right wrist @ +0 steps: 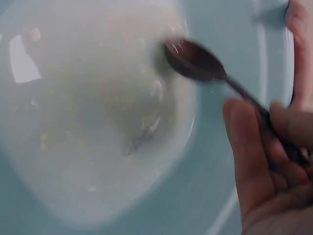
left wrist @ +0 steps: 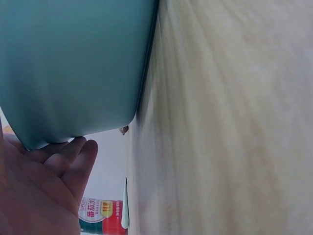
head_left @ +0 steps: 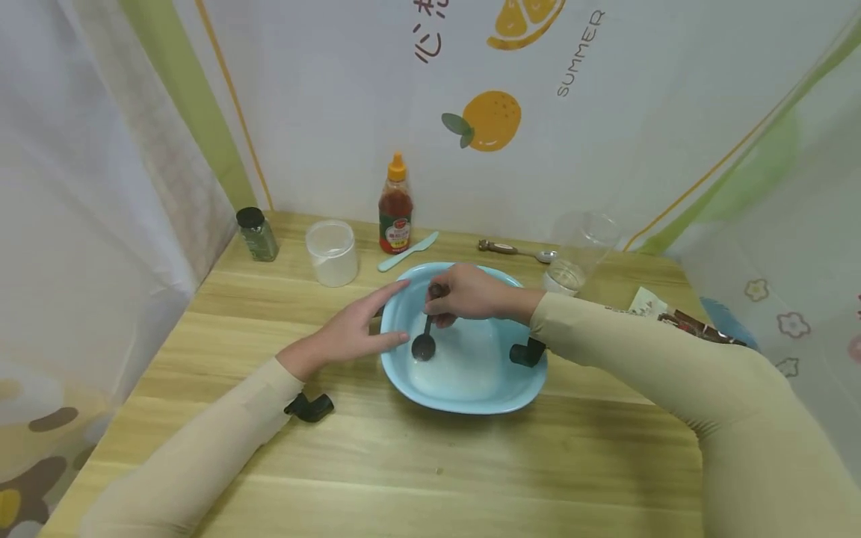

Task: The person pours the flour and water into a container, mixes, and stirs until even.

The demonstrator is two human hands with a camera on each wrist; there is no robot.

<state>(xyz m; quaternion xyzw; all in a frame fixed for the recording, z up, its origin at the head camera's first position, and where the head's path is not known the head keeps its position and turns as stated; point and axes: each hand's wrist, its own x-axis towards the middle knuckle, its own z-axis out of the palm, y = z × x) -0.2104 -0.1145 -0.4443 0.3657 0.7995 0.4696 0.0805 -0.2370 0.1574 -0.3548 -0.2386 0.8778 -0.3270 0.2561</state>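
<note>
A light blue plastic basin [head_left: 403, 388] stands mid-table with cloudy whitish liquid [right wrist: 83, 161] and small pale bits inside. My right hand [head_left: 467, 291] pinches the handle of a dark spoon [head_left: 424, 347] over the basin's left part. In the right wrist view the bowl of the spoon [right wrist: 193, 58] is by the liquid's edge; whether it dips in I cannot tell. My left hand [head_left: 353, 329] rests on the basin's left rim, thumb and forefinger spread. Its fingers [left wrist: 80, 169] touch the outer wall in the left wrist view.
Behind the basin stand a shaker jar [head_left: 258, 237], a clear cup [head_left: 334, 258] and a red sauce bottle [head_left: 395, 213]. A pale green knife [head_left: 408, 252] and another spoon [head_left: 514, 249] lie there. A clear tumbler [head_left: 581, 250] and brown-white packets [head_left: 693, 325] are at the right. Curtains close in the table.
</note>
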